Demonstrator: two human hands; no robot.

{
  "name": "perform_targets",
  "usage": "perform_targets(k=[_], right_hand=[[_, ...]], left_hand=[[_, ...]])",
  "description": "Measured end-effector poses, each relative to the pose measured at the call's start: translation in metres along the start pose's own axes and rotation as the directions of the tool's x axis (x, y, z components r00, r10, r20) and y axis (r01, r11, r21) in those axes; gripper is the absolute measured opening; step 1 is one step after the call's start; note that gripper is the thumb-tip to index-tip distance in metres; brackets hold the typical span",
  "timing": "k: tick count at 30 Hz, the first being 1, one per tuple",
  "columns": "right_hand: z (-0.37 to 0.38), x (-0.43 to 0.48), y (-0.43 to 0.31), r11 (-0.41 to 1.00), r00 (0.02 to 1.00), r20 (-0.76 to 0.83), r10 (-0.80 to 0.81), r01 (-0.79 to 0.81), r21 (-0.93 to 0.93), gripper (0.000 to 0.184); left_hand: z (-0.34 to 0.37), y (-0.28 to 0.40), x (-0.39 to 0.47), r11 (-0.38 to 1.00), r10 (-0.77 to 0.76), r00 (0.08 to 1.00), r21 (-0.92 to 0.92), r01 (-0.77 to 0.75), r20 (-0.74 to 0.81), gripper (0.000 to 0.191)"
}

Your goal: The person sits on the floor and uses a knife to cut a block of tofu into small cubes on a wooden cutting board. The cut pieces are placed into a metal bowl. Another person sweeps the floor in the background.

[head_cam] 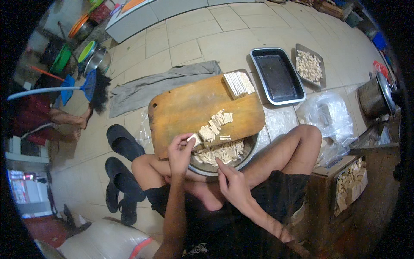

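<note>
My left hand [180,152] pinches a pale slab of what looks like tempeh [193,140] at the near edge of a wooden cutting board [181,106]. Beside it, a row of cut tempeh pieces [215,124] runs across the board. A stack of slices [238,84] stands at the board's far right corner. My right hand [233,183] is over the near rim of a metal basin [250,152], index finger extended and other fingers curled; whether it holds a knife cannot be made out. Thin cut strips [223,153] lie in the basin, partly under the board.
Beyond the board are a dark rectangular tray [276,76], a tray of cubes [309,64] and a grey cloth [161,84]. Plastic bags [330,113] and a container of pieces [352,184] lie right. Black slippers [124,142], a broom [92,87] and another person's legs [71,119] are left.
</note>
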State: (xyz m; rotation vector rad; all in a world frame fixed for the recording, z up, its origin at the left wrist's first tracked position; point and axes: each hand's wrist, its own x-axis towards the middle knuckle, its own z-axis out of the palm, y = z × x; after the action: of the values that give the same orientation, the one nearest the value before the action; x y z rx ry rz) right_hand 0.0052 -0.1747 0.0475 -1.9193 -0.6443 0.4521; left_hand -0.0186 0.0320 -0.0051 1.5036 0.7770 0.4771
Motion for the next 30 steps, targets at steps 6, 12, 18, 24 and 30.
perform_targets(k=[6,12,18,24,30], right_hand=[[-0.003,-0.007,-0.01,1.0,1.0,0.017,-0.018,0.018,0.018,0.041],[0.014,0.005,0.005,0.999,0.999,0.027,0.02,-0.019,-0.035,0.041],[0.002,-0.001,-0.007,1.0,1.0,0.009,-0.016,0.016,0.004,0.041],[0.009,-0.006,-0.007,1.0,1.0,0.018,-0.009,0.009,-0.012,0.042],[0.015,0.007,0.004,0.998,0.999,0.043,0.027,-0.024,-0.061,0.042]], left_hand=[[0.0,-0.007,0.0,0.998,0.05,0.999,0.029,-0.05,0.0,0.019],[0.0,-0.004,-0.001,0.995,0.073,0.997,0.062,-0.072,-0.003,0.016],[0.002,-0.003,-0.004,0.997,0.083,0.996,0.009,-0.082,-0.037,0.014],[0.003,-0.002,-0.003,0.999,0.044,0.999,0.001,-0.044,-0.016,0.017],[0.001,0.002,-0.007,0.999,0.037,0.999,-0.027,-0.038,-0.012,0.016]])
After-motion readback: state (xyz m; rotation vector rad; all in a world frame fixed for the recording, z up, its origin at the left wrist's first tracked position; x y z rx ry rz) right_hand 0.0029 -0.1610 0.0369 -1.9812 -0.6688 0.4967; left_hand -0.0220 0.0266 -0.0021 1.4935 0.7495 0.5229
